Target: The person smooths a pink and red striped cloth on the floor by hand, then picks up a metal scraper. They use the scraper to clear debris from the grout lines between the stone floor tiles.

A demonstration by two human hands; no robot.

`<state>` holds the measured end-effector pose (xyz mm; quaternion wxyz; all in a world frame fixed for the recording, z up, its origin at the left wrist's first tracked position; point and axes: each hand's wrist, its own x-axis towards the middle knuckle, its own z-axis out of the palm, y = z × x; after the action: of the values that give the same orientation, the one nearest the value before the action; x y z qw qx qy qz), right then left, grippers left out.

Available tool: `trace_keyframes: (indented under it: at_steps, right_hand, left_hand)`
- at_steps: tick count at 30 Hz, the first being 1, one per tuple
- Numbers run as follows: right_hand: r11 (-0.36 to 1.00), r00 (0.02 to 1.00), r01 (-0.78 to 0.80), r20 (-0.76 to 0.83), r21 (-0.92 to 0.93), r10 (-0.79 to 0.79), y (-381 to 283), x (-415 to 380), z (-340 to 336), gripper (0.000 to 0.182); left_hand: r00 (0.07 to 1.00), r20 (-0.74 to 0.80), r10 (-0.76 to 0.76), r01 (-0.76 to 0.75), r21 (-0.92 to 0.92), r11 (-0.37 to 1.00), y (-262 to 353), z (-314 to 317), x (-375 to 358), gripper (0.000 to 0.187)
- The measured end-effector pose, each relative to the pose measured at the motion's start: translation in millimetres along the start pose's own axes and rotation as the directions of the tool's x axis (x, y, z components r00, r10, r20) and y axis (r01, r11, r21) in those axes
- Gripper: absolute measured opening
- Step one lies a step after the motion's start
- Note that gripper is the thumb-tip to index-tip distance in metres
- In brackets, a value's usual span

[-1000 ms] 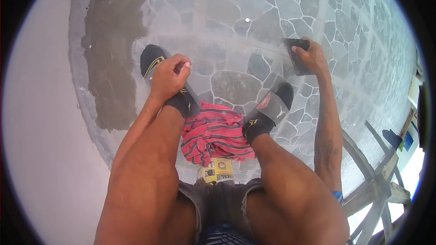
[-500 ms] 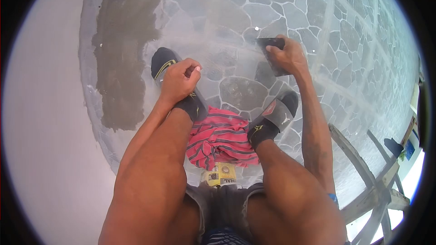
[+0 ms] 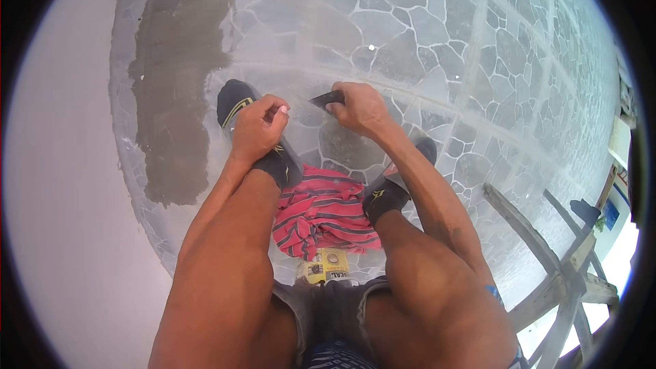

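Observation:
My right hand (image 3: 361, 108) grips a flat black rectangular piece (image 3: 326, 99), its pointed corner turned left, over the stone-patterned floor (image 3: 393, 34). What kind of tool it is, I cannot make out. Close to that corner, my left hand (image 3: 258, 128) is closed, the fingers curled in and the thumb against them; anything inside is hidden. It rests above my left foot in a black sock and slide (image 3: 236, 99). Between my feet lies a crumpled pink cloth with dark stripes (image 3: 321, 212).
A wet-looking brown-grey patch (image 3: 174, 96) runs along the floor beside a pale wall (image 3: 61, 164) on the left. A yellow-labelled container (image 3: 326, 264) stands behind the cloth. At right is a wooden frame (image 3: 564, 280). Small white bits (image 3: 372, 47) dot the floor.
My right hand has swung left and slightly down with the black piece, coming near my left hand. The left hand stays closed above the foot. The view has shifted slightly.

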<state>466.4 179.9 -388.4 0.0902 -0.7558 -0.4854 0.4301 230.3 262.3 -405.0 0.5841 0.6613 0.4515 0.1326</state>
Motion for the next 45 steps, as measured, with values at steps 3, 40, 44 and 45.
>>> trace_keyframes:
  at_steps: [3,40,44,45]
  right_hand:
    - [0.935,0.962,-0.266,0.132,0.234,0.240,22.5,-46.4,-32.7,0.038]
    - [0.532,0.817,-0.285,-0.089,0.797,0.570,129.4,-146.3,-20.3,0.048]
    - [0.489,0.808,-0.288,-0.065,0.824,0.586,132.6,-140.5,-19.3,0.048]
    - [0.492,0.809,-0.294,-0.061,0.819,0.585,132.9,-139.4,-20.6,0.048]
  left_hand:
    - [1.000,0.003,-0.014,0.014,-0.032,0.999,-2.5,-1.6,-2.2,0.009]
    - [0.987,0.145,0.066,-0.085,0.129,0.988,8.3,15.8,-0.9,0.007]
    - [0.981,0.170,0.096,-0.124,0.163,0.979,11.1,14.5,0.5,0.006]
    - [0.979,0.172,0.112,-0.142,0.169,0.975,11.9,14.5,0.7,0.006]
